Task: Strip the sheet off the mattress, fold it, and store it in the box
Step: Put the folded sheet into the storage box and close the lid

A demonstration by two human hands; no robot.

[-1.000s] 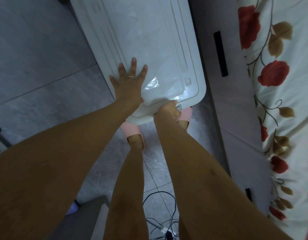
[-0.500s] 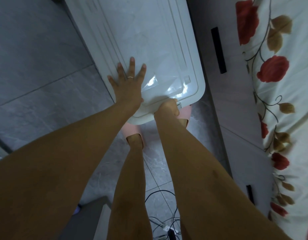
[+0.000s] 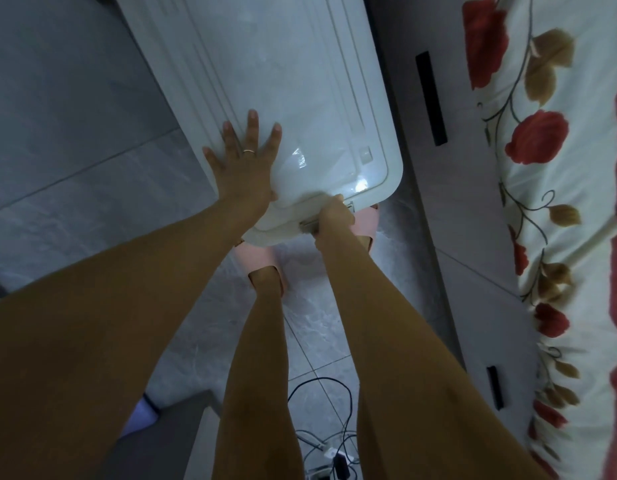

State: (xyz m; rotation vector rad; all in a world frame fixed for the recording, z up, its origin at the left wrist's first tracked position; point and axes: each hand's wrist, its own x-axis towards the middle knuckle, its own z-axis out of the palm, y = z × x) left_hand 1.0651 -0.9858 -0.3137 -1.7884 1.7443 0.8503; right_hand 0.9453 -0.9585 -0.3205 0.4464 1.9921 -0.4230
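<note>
Left of the box [image 3: 282,64], bare floor [image 3: 75,168] lies open. Right of it, the bed base [image 3: 456,220] stands close. Cables [image 3: 320,441] litter the floor on its near side.

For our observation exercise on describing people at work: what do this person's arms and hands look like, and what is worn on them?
The left forearm and right forearm are bare, with no sleeve in view. The left hand wears a thin gold-coloured ring on one finger. The right hand shows no ring, watch or bracelet on the part that can be seen.
</note>
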